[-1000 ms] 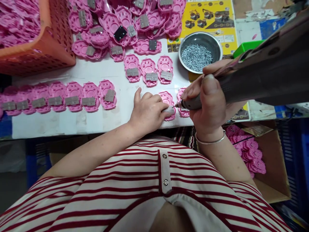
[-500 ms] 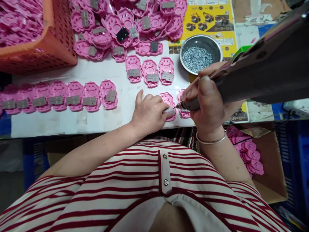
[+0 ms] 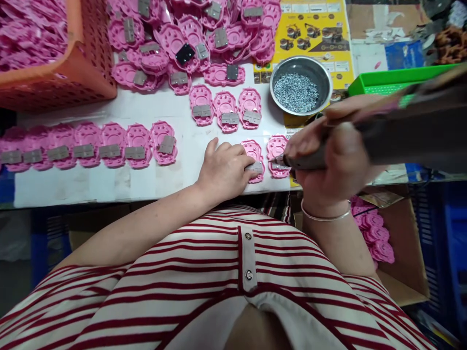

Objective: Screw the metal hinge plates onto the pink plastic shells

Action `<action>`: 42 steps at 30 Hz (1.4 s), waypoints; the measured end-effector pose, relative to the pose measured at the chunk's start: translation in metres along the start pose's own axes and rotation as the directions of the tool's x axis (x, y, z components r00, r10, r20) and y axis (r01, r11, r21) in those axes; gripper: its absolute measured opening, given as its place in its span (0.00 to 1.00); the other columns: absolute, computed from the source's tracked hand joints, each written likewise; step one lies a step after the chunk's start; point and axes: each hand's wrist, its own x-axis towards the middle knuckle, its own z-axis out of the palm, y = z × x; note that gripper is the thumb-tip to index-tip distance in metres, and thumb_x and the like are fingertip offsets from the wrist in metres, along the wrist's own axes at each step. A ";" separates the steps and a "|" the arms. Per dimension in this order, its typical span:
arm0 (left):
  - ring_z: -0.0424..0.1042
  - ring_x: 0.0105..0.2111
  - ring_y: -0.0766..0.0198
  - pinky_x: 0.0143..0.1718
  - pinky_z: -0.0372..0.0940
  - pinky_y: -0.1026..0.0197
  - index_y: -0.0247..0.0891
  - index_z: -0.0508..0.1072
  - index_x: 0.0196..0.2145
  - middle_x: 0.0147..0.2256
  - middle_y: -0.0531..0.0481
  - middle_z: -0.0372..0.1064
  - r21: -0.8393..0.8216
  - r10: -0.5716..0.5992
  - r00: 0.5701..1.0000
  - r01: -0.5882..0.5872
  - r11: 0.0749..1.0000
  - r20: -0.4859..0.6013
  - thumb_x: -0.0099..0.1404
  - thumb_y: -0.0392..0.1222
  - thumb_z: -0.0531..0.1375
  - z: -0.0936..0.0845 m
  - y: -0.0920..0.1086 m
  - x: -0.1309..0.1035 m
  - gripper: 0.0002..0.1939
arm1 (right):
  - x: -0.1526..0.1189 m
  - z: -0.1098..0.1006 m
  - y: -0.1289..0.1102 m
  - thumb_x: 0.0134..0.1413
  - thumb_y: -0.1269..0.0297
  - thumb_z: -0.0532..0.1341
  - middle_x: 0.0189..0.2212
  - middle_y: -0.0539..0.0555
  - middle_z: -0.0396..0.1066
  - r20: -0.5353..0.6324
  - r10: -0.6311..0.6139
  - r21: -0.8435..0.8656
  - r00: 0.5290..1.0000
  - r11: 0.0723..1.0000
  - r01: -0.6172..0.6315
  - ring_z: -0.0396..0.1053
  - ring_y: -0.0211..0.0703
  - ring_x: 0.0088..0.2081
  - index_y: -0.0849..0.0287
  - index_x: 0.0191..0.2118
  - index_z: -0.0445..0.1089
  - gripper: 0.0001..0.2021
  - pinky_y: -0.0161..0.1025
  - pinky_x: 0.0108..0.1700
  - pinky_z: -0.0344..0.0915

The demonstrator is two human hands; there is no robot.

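Note:
My left hand (image 3: 224, 170) rests on the table with its fingers curled at the left edge of a pink plastic shell (image 3: 254, 147). Its thumb side presses on the grey plate (image 3: 256, 168) in that shell. Wrapped round a dark power screwdriver (image 3: 394, 136), my right hand (image 3: 333, 155) is blurred by motion. The screwdriver's tip points left, over a second pink shell (image 3: 277, 145) that also has a grey plate, and stands apart from the held shell. Part of this second shell is hidden behind the tip.
A metal bowl of small screws (image 3: 297, 90) stands behind my right hand, near a green tray (image 3: 394, 80). Pink shells with grey plates form a row (image 3: 113, 131) at left and a pile (image 3: 178, 39) behind. An orange basket (image 3: 87, 53) holds more pink parts. A cardboard box (image 3: 404, 243) sits below right.
My right hand and the screwdriver have moved right, away from the held shell, uncovering more of the second shell and the green tray. My left hand has stayed in place.

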 end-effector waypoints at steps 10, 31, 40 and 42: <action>0.68 0.47 0.49 0.65 0.48 0.32 0.42 0.78 0.50 0.44 0.45 0.73 0.064 0.117 0.985 -0.109 0.992 -0.128 0.66 0.50 0.63 0.003 -0.002 -0.004 0.17 | -0.001 -0.043 -0.036 0.53 0.60 0.66 0.17 0.40 0.67 -0.183 -0.144 0.052 0.972 0.986 0.156 0.63 0.29 0.18 0.52 0.31 0.74 0.03 0.33 0.21 0.66; 0.65 0.53 0.47 0.67 0.43 0.37 0.42 0.74 0.53 0.50 0.43 0.70 0.064 0.085 0.992 -0.079 0.995 -0.094 0.66 0.56 0.61 -0.001 -0.009 -0.007 0.23 | -0.016 -0.057 0.001 0.50 0.46 0.64 0.27 0.47 0.65 -0.215 -0.194 -0.165 0.957 0.973 0.160 0.59 0.29 0.17 0.50 0.40 0.71 0.16 0.35 0.19 0.61; 0.68 0.48 0.49 0.64 0.48 0.34 0.44 0.80 0.41 0.43 0.46 0.73 0.075 0.083 0.995 -0.078 0.994 -0.060 0.67 0.52 0.62 0.000 -0.011 -0.012 0.12 | -0.015 -0.059 0.013 0.49 0.43 0.65 0.35 0.48 0.68 -0.249 -0.236 -0.185 0.939 0.964 0.193 0.57 0.25 0.16 0.52 0.40 0.69 0.20 0.33 0.17 0.59; 0.68 0.48 0.49 0.64 0.47 0.34 0.44 0.80 0.41 0.43 0.46 0.73 0.069 0.089 0.994 -0.084 0.994 -0.070 0.67 0.51 0.62 0.002 -0.010 -0.012 0.12 | -0.015 -0.060 0.014 0.49 0.43 0.65 0.33 0.48 0.68 -0.243 -0.237 -0.182 0.941 0.964 0.196 0.57 0.25 0.16 0.52 0.40 0.69 0.20 0.33 0.17 0.59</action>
